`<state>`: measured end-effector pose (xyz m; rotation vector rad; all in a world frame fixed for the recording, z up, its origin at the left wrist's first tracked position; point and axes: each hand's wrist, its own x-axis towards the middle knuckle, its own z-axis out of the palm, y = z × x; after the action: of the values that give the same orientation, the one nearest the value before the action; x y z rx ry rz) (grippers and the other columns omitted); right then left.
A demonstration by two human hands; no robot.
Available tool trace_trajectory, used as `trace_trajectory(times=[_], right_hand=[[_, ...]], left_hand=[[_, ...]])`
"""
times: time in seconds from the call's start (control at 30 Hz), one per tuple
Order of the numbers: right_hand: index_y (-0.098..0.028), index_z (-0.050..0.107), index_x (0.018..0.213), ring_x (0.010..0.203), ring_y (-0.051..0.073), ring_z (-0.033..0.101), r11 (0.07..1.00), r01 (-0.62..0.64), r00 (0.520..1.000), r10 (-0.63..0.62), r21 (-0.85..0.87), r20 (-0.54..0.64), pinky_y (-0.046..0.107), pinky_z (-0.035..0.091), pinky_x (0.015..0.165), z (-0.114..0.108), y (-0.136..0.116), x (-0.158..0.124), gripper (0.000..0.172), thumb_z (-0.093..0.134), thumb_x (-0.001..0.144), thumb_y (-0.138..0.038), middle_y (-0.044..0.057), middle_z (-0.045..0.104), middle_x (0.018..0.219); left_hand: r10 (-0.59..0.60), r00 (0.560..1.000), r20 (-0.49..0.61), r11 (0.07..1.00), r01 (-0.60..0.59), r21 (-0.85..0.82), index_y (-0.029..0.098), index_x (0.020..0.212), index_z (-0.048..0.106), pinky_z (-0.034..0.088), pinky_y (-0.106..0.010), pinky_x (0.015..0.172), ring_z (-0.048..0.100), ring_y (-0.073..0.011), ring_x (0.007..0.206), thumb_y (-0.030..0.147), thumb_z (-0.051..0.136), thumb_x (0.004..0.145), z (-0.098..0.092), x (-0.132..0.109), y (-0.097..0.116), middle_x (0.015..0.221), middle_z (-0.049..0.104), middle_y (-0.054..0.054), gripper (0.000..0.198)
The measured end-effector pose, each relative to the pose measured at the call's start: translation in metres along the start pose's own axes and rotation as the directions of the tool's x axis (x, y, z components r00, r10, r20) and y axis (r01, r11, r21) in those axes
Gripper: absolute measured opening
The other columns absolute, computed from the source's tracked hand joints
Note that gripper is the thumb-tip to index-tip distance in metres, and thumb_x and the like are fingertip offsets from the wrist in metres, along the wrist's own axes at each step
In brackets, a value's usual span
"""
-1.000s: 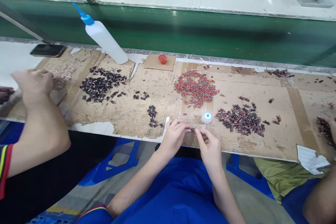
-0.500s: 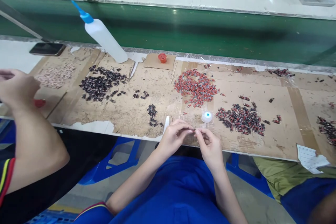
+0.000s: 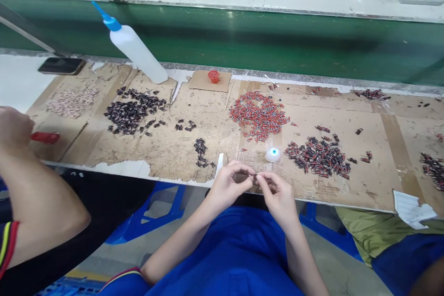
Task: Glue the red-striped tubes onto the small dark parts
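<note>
My left hand and my right hand meet fingertip to fingertip at the table's front edge. Both pinch a tiny dark part, mostly hidden by the fingers. Just beyond my right hand stands a small round white container with a blue tip. Behind it lies a pile of red parts, and to the right a pile of black-and-red parts. A few small black parts and a white strip lie left of my left hand.
A white bottle with a blue nozzle leans at the back left, near a black pile. A red cup sits on cardboard. Another person's arm reaches in at far left, near a red object. Someone's clothed legs are at right.
The other person's hand at the left has moved down and left, showing more of the red object. My hands stay together, with slight finger movement.
</note>
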<state>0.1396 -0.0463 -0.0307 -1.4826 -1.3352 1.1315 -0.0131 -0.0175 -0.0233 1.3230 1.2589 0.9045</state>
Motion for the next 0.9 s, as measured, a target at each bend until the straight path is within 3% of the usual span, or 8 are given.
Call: trace_trajectory(times=[0.2, 0.37, 0.47, 0.53, 0.6, 0.7, 0.8, 0.9], right_hand=[[-0.018, 0.071, 0.085, 0.064, 0.017, 0.069, 0.995, -0.069, 0.997, 0.07, 0.067, -0.019, 0.026, 0.055, 0.059, -0.002, 0.002, 0.0, 0.028, 0.058, 0.085, -0.042, 0.006, 0.072, 0.073], [-0.017, 0.07, 0.083, 0.067, 0.019, 0.068, 0.994, -0.106, 0.973, 0.105, 0.006, -0.206, 0.031, 0.056, 0.065, -0.023, 0.001, -0.001, 0.031, 0.061, 0.082, -0.047, 0.007, 0.072, 0.076], [-0.016, 0.07, 0.09, 0.076, 0.022, 0.066, 0.978, -0.095, 0.828, -0.026, -0.185, -0.56, 0.037, 0.054, 0.073, -0.046, 0.003, 0.004, 0.037, 0.058, 0.084, -0.05, 0.01, 0.07, 0.084], [-0.015, 0.069, 0.103, 0.09, 0.027, 0.062, 0.896, -0.085, 0.735, -0.239, -0.435, -0.635, 0.045, 0.05, 0.083, -0.056, 0.005, 0.01, 0.043, 0.057, 0.084, -0.053, 0.014, 0.066, 0.097], [-0.017, 0.065, 0.114, 0.104, 0.031, 0.054, 0.769, -0.028, 0.732, -0.42, -0.639, -0.537, 0.051, 0.043, 0.091, -0.058, 0.008, 0.018, 0.052, 0.06, 0.081, -0.056, 0.015, 0.06, 0.108], [-0.021, 0.061, 0.12, 0.109, 0.031, 0.047, 0.666, 0.144, 0.802, -0.511, -0.732, -0.308, 0.052, 0.039, 0.094, -0.047, 0.012, 0.03, 0.054, 0.062, 0.08, -0.056, 0.013, 0.058, 0.11], [-0.021, 0.064, 0.107, 0.112, 0.031, 0.044, 0.676, 0.241, 0.839, -0.506, -0.696, -0.202, 0.052, 0.039, 0.096, -0.032, 0.015, 0.042, 0.039, 0.063, 0.081, -0.051, 0.012, 0.061, 0.107], [-0.021, 0.062, 0.096, 0.119, 0.031, 0.044, 0.765, 0.261, 0.874, -0.446, -0.589, -0.191, 0.053, 0.038, 0.099, -0.024, 0.015, 0.048, 0.029, 0.066, 0.08, -0.045, 0.011, 0.064, 0.108]], left_hand=[[-0.089, 0.995, 0.054, 0.985, 0.096, -0.14, 0.016, 0.089, 0.067, 0.057, -0.03, 0.075, 0.071, -0.019, 0.08, 0.025, 0.07, 0.075, 0.009, -0.001, 0.003, 0.085, 0.074, -0.007, 0.018], [0.087, 0.994, 0.067, 0.985, -0.096, 0.146, 0.02, 0.107, 0.061, 0.046, -0.041, 0.096, 0.066, -0.0218, 0.101, 0.028, 0.067, 0.082, -0.008, 0.0, 0.007, 0.099, 0.074, -0.006, 0.027], [0.24, 0.968, 0.076, 0.827, -0.245, 0.506, 0.023, 0.099, 0.065, 0.037, -0.048, 0.1, 0.061, -0.025, 0.107, 0.023, 0.066, 0.083, -0.041, 0.001, 0.002, 0.109, 0.072, -0.005, 0.016], [0.293, 0.946, 0.138, 0.669, -0.305, 0.678, 0.025, 0.097, 0.066, 0.031, -0.052, 0.101, 0.059, -0.0258, 0.107, 0.014, 0.059, 0.087, -0.064, 0.001, -0.005, 0.107, 0.072, -0.004, 0.017], [0.302, 0.93, 0.21, 0.548, -0.35, 0.76, 0.026, 0.097, 0.067, 0.029, -0.051, 0.1, 0.057, -0.0257, 0.107, 0.008, 0.055, 0.086, -0.081, 0.0, -0.012, 0.104, 0.072, -0.003, 0.024], [0.285, 0.924, 0.255, 0.453, -0.364, 0.814, 0.026, 0.098, 0.067, 0.03, -0.048, 0.098, 0.057, -0.0241, 0.1, 0.001, 0.052, 0.084, -0.089, -0.001, -0.016, 0.097, 0.071, -0.004, 0.032], [0.294, 0.924, 0.246, 0.429, -0.357, 0.83, 0.025, 0.1, 0.068, 0.032, -0.046, 0.096, 0.056, -0.0222, 0.093, -0.002, 0.047, 0.084, -0.085, -0.001, -0.013, 0.094, 0.068, -0.005, 0.038], [0.351, 0.914, 0.205, 0.519, -0.372, 0.769, 0.027, 0.098, 0.069, 0.032, -0.043, 0.094, 0.058, -0.0193, 0.091, 0.001, 0.044, 0.088, -0.072, 0.001, -0.008, 0.094, 0.067, -0.004, 0.037]])
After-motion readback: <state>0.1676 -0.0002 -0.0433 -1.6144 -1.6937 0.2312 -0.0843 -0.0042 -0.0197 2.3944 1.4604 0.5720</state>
